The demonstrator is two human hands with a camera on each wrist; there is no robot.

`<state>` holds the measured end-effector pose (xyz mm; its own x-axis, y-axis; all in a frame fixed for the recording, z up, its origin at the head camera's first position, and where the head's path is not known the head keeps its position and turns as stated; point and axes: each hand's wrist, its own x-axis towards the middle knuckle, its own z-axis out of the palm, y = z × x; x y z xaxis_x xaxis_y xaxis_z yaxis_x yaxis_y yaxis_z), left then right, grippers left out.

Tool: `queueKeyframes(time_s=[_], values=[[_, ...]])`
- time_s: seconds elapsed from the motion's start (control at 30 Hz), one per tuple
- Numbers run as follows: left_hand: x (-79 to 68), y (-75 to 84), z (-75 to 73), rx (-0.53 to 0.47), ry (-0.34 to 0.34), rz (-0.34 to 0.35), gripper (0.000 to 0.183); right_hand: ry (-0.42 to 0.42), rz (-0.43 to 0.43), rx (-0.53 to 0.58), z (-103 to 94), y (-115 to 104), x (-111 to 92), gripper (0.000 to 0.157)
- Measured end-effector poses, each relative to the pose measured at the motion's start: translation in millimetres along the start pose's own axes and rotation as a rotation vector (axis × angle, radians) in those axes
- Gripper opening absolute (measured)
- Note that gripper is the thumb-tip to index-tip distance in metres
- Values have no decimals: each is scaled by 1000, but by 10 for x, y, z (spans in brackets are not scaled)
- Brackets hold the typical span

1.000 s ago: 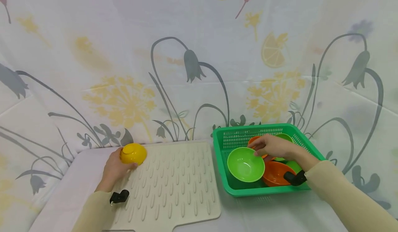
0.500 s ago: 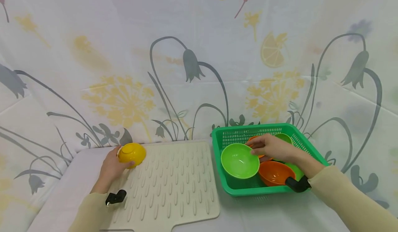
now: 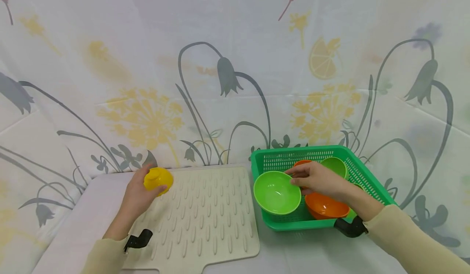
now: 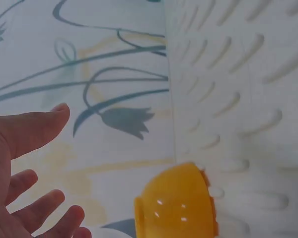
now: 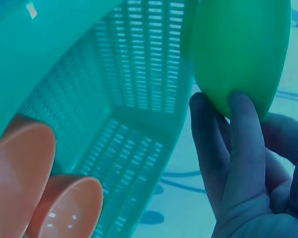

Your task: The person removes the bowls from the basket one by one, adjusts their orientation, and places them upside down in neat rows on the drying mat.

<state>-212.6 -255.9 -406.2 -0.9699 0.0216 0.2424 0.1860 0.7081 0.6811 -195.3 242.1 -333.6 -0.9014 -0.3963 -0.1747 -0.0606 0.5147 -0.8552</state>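
A small yellow bowl (image 3: 158, 179) lies upside down at the far left corner of the pale ribbed drying mat (image 3: 205, 217). Beside it is my left hand (image 3: 137, 194); the left wrist view shows that hand (image 4: 2, 173) with thumb and fingers spread, apart from the yellow bowl (image 4: 176, 203). My right hand (image 3: 319, 180) pinches the rim of a light green bowl (image 3: 277, 194) between thumb and fingers. That bowl is tilted, its inside facing the head camera, over the left side of the green basket (image 3: 299, 226). In the right wrist view the green bowl (image 5: 241, 49) hangs past the basket wall.
Inside the basket are an orange bowl (image 3: 324, 206), a second green bowl (image 3: 335, 166) and a smaller orange one (image 3: 302, 162), partly hidden by the right hand. A patterned cloth (image 3: 235, 82) rises behind the mat and basket.
My right hand has carried the light green bowl leftward, toward the basket's left rim. My left hand has let go of the yellow bowl, which stays at the mat's corner.
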Motion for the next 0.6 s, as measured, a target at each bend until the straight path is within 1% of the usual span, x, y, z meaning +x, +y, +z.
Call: queueKeyframes(time_s=[0.27,0.47,0.6], values=[[-129,307,133,-160,-51,85,77,46,14,33,62,-71,-27,45],[-250,527,236,-285,-131,157,77,49,-18,36,172,-191,-55,45],[-324,660,322,-351,-181,194,75,41,-12,102,282,-259,-43,44]])
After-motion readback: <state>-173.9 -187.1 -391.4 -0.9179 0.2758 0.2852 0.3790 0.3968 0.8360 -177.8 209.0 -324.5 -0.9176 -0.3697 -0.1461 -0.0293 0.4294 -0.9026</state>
